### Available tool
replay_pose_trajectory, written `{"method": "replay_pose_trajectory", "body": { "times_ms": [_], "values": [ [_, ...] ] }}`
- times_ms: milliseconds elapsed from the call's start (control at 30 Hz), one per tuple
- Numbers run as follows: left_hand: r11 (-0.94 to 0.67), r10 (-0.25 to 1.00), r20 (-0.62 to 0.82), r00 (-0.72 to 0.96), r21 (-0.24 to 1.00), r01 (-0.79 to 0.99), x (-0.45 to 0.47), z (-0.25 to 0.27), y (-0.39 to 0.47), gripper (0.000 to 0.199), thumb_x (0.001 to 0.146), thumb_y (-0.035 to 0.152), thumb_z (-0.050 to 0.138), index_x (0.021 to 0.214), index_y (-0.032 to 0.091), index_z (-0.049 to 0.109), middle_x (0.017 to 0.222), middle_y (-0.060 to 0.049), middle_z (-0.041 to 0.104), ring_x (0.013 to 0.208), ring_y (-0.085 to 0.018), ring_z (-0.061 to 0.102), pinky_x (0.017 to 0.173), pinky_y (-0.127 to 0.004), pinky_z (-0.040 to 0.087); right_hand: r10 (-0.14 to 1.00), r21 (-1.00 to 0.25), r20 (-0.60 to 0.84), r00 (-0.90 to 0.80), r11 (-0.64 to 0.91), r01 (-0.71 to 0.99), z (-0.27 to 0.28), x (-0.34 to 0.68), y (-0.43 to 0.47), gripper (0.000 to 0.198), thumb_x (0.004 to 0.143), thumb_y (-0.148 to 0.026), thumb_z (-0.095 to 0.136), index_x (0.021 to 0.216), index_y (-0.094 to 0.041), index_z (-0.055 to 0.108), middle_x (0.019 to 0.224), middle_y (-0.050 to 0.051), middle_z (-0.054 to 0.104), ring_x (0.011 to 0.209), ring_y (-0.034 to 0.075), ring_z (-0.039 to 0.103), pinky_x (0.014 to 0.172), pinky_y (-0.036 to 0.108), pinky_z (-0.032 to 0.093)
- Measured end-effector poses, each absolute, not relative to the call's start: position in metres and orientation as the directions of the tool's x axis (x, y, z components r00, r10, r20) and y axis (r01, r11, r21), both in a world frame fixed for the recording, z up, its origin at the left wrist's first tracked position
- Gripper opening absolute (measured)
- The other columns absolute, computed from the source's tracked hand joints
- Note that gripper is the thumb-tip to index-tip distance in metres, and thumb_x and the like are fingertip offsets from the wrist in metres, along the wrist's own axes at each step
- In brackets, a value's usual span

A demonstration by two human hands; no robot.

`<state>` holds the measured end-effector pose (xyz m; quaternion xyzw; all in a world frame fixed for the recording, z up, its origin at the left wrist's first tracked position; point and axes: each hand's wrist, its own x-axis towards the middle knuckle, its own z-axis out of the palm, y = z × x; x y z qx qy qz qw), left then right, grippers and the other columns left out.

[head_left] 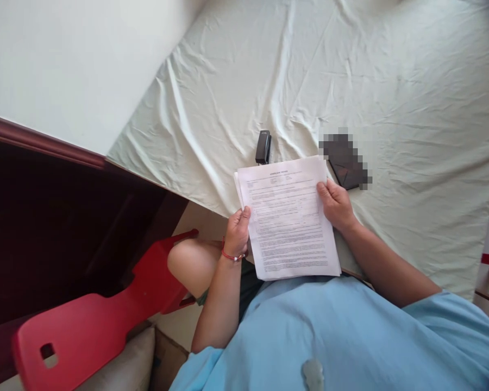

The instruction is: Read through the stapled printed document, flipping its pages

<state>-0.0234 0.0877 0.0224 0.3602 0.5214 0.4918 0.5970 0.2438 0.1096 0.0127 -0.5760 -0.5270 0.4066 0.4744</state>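
I had the stack of printed sheets (pixel 289 228) face up before me, across the near edge of the cloth-covered table (pixel 391 98), its lower end close against my blue shirt (pixel 330 331). My left hand (pixel 238 231) gripped the left side, thumb on top and fingers hidden beneath; my right hand (pixel 336 203) pinched the right side, higher up, the same way. As I judged it, the sheets were gathered and faced one way, but squaring them was not quite done: under-sheets jutted at the far left corner, and the right side was a little uneven too. I could make out no staple in the top page, and its print was too small to read surely. The black stapler (pixel 263 146) lay just past the stack's far edge, clear of both my hands. Beyond my right hand, a dark flat thing (pixel 344 163) lay on the table, too blurred to name. On my left wrist was a red bracelet (pixel 233 256). Off the table's left edge stood a red plastic chair (pixel 85 331), with a pale cushion (pixel 126 361) beside it. Next to that was a brown thing like a carton (pixel 167 355); whether it held anything, I couldn't tell.
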Motion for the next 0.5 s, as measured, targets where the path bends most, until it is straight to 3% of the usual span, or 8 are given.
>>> {"method": "replay_pose_trajectory", "body": {
  "times_ms": [267,367,500],
  "values": [
    [0.168,0.982,-0.185,-0.044,0.95,-0.264,-0.013,0.019,0.095,0.048,0.092,0.057,0.066,0.112,0.015,0.075,0.111,-0.014,0.076,0.115,-0.028,0.071,0.1,-0.041,0.058,0.997,-0.988,0.048,0.064,0.038,0.151,0.007,0.245,0.108,0.038,0.1,-0.059,0.05,0.1,-0.024,0.065,0.088,0.003,0.061,0.082,0.021,0.058,0.078,0.035,0.051],
    [0.134,0.99,-0.138,-0.007,0.972,-0.193,-0.014,0.012,0.096,0.043,0.094,0.051,0.065,0.117,0.016,0.074,0.119,-0.013,0.075,0.117,-0.027,0.07,0.102,-0.041,0.057,0.998,-0.988,0.043,0.047,0.036,0.15,0.008,0.246,0.109,0.039,0.101,-0.06,0.049,0.104,-0.025,0.065,0.09,0.004,0.062,0.082,0.021,0.058,0.075,0.035,0.051],
    [0.131,0.991,-0.135,-0.015,0.977,-0.166,-0.015,0.007,0.095,0.041,0.094,0.05,0.066,0.118,0.017,0.074,0.122,-0.012,0.074,0.12,-0.026,0.068,0.104,-0.04,0.056,0.992,-0.98,0.071,0.101,0.05,0.192,0.01,0.245,0.109,0.039,0.1,-0.062,0.05,0.095,-0.025,0.062,0.086,0.003,0.058,0.078,0.02,0.054,0.068,0.032,0.048]
  ]
}}
